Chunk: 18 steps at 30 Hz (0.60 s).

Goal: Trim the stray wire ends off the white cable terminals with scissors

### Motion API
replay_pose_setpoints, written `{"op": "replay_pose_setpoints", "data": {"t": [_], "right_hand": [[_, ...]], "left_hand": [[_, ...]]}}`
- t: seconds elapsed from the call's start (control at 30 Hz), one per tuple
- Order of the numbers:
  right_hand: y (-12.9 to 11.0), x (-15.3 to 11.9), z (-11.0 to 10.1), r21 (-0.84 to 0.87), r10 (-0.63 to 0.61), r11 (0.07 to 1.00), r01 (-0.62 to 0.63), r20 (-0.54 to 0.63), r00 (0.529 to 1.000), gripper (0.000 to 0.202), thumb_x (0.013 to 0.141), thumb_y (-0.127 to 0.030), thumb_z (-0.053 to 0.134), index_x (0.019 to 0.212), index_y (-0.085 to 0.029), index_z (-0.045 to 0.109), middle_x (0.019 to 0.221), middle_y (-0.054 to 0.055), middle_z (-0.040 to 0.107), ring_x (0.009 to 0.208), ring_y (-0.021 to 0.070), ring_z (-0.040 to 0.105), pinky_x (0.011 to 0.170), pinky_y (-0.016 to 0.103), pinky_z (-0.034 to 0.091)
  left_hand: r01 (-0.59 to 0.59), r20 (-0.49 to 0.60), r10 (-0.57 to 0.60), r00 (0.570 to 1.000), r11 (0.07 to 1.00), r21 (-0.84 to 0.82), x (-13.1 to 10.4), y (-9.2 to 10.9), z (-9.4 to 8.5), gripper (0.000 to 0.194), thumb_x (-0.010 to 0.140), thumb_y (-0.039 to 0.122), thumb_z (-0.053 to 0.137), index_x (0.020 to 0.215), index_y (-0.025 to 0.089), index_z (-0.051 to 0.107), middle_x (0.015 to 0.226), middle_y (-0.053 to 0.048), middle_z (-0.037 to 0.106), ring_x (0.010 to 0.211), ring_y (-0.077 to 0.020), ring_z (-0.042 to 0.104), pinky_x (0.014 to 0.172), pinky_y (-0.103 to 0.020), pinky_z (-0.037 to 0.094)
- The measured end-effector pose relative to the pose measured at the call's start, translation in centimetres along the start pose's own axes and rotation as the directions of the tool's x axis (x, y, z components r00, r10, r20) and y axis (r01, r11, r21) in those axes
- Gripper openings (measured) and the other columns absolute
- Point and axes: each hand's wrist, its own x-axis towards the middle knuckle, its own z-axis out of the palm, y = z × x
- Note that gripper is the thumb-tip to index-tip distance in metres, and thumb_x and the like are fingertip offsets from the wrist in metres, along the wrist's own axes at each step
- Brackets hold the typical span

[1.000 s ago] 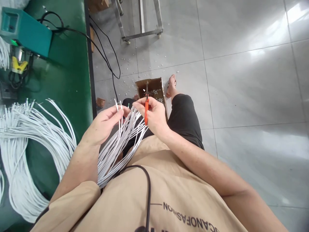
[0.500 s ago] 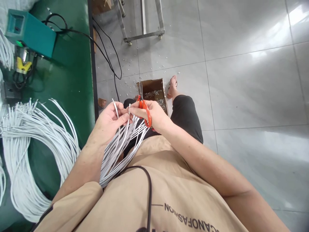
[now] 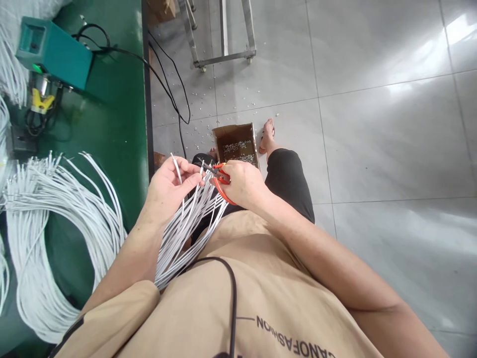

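Head view looks down on a bundle of thin white cables (image 3: pixel 190 219) fanned across the person's lap, their loose ends rising between the two hands. The left hand (image 3: pixel 167 191) is partly closed, thumb and forefinger pinching a few cable ends just below their tips while the rest of the bundle trails down past the wrist. The right hand (image 3: pixel 242 184) is curled shut around the red handles of a pair of cutters (image 3: pixel 218 174), whose dark nose points at the pinched ends and sits just beside the left fingertips.

The cables look light and limp, bending under their own weight, with smooth sheathing that would likely slide through a loose grip; a pinch close to the tips seems the surest hold, since further down they splay apart. The cutters look rigid and small, best held by the red grips.

Beyond the knees a cardboard box (image 3: pixel 235 144) stands on the grey tiled floor (image 3: pixel 372 124), with small pale bits inside and more scattered about it. To the left, a green bench (image 3: pixel 112 114) carries a large coil of the same white cable (image 3: pixel 55 214) and a teal machine (image 3: pixel 54 52) with black leads. The beige shirt (image 3: pixel 261 308) bears dark lettering, seen upside down and partly cut off, reading roughly "CANOFASHION".
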Motion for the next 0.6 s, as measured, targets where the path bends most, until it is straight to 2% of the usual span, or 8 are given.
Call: {"op": "replay_pose_setpoints", "data": {"t": [0.13,0.23,0.5,0.6], "right_hand": [[-0.6,-0.2,-0.6,-0.114,0.011,0.993,-0.007,0.037,0.999,0.032,0.083,-0.042,0.052,0.073,-0.014,0.065,0.075,0.010,0.065,0.065,0.0184,0.057,0.057,0.029,0.033],[-0.9,-0.4,-1.0,-0.158,0.015,0.987,-0.007,0.051,0.999,0.031,0.084,-0.040,0.052,0.077,-0.014,0.066,0.076,0.011,0.066,0.068,0.0204,0.060,0.059,0.031,0.035],[-1.0,-0.8,-1.0,-0.174,0.010,0.985,-0.001,0.052,0.999,0.026,0.084,-0.035,0.053,0.073,-0.014,0.065,0.078,0.011,0.067,0.069,0.0208,0.061,0.055,0.030,0.033],[-0.6,-0.8,-0.6,-0.147,0.022,0.989,-0.015,0.043,0.999,0.025,0.082,-0.034,0.054,0.071,-0.015,0.064,0.077,0.010,0.066,0.069,0.0198,0.060,0.056,0.029,0.033]], "left_hand": [[-0.055,-0.054,0.058,0.997,0.996,0.065,-0.1,-0.1,0.2,0.029,0.066,0.015,0.073,0.078,0.020,0.048,0.078,0.002,0.063,0.068,-0.0124,0.063,0.070,-0.027,0.051],[-0.076,-0.070,0.084,0.994,0.991,0.111,-0.2,-0.1,0.3,0.029,0.065,0.016,0.073,0.078,0.021,0.048,0.079,0.002,0.062,0.071,-0.0131,0.062,0.071,-0.027,0.052],[-0.068,-0.111,0.090,0.990,0.980,0.189,-0.5,0.0,0.7,0.027,0.067,0.020,0.074,0.074,0.020,0.048,0.076,0.001,0.064,0.064,-0.0127,0.064,0.066,-0.026,0.051],[-0.068,-0.100,0.085,0.991,0.984,0.164,-0.5,-0.2,0.7,0.027,0.068,0.021,0.073,0.073,0.020,0.046,0.075,0.001,0.065,0.061,-0.0128,0.065,0.065,-0.026,0.051]]}}
